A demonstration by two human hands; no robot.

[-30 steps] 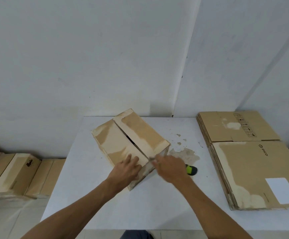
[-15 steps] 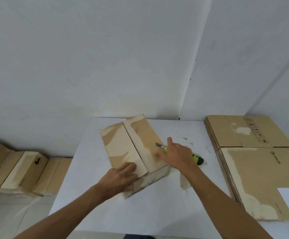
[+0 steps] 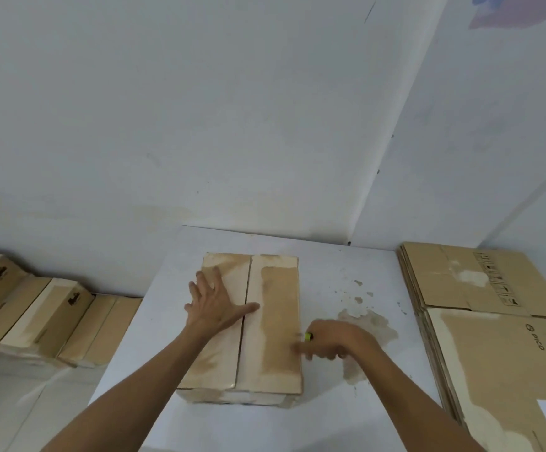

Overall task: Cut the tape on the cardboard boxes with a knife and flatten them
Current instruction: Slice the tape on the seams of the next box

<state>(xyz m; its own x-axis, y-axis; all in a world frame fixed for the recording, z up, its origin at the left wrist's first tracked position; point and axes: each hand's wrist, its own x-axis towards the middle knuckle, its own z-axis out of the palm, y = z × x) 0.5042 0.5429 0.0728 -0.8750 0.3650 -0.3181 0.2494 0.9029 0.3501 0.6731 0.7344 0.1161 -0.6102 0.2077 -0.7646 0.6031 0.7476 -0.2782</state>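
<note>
A closed cardboard box [image 3: 274, 321] stands on the white table [image 3: 330, 419], its two top flaps meeting in a seam that runs away from me. My left hand [image 3: 214, 303] lies flat on the left flap with fingers spread and the thumb across the seam. My right hand [image 3: 333, 340] is at the box's right edge, fingers curled round a knife [image 3: 308, 336] of which only a bit of yellow-green handle shows. The blade is hidden.
A stack of flattened cardboard boxes [image 3: 493, 337] covers the table's right side. Several closed boxes [image 3: 36, 318] sit in a row on the floor to the left. Torn paper residue [image 3: 366, 324] marks the table right of the box. White walls stand close behind.
The box has been turned so its seam runs straight away from me. My left hand moved up onto the left flap and spread flat. My right hand with the knife moved to the box's right edge.
</note>
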